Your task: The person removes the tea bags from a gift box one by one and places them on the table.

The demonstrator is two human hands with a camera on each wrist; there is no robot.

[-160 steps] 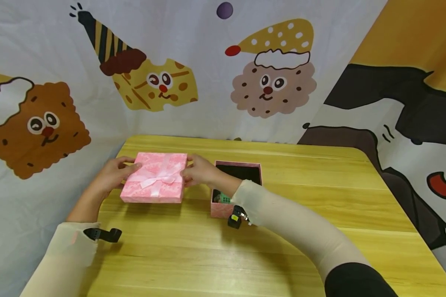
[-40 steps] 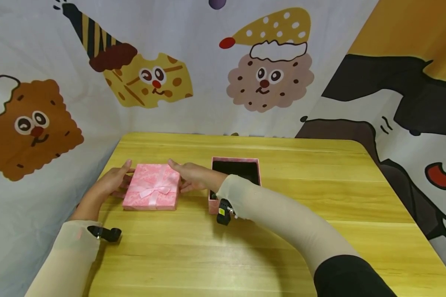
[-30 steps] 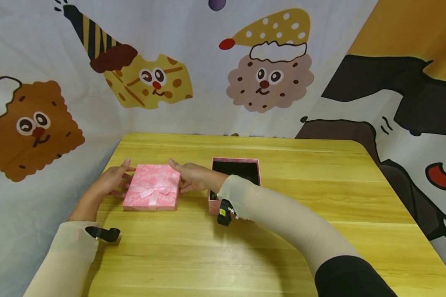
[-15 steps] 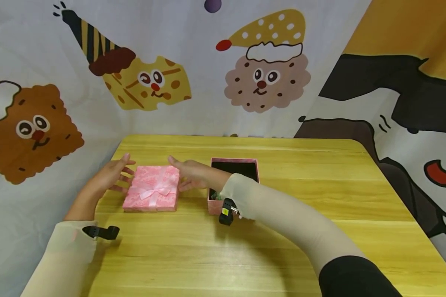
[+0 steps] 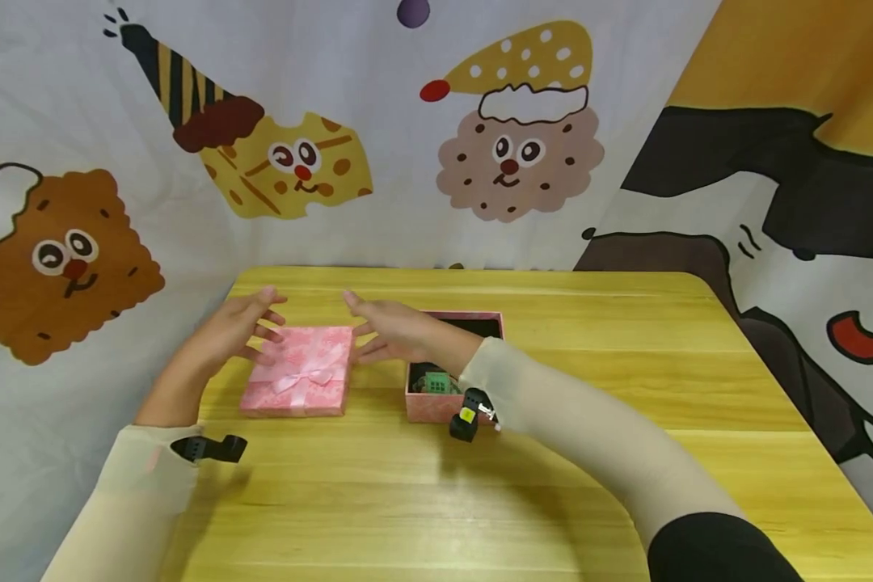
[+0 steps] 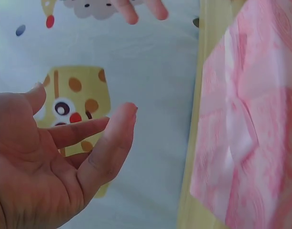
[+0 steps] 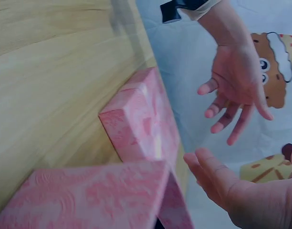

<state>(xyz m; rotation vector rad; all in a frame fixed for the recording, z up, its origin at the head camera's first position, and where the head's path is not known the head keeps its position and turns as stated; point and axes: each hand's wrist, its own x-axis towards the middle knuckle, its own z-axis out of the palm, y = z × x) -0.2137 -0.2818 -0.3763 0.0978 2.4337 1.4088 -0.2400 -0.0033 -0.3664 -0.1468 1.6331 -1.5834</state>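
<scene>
Two empty hands show on my feed, both wide with fingers spread: the left hand (image 5: 240, 327) above the left side of the pink lid (image 5: 298, 364), the right hand (image 5: 400, 330) over the gap between lid and box (image 5: 425, 411). The lid lies flat on the table (image 5: 320, 501), bow (image 5: 309, 380) up; the box stands uncovered to its right, a green piece (image 5: 437, 382) inside. I judge the right arm (image 5: 596, 428) riskiest: it crosses the box, so a dip could knock its wrist camera (image 5: 464, 420) against it. Low fingers could crush the bow.
</scene>
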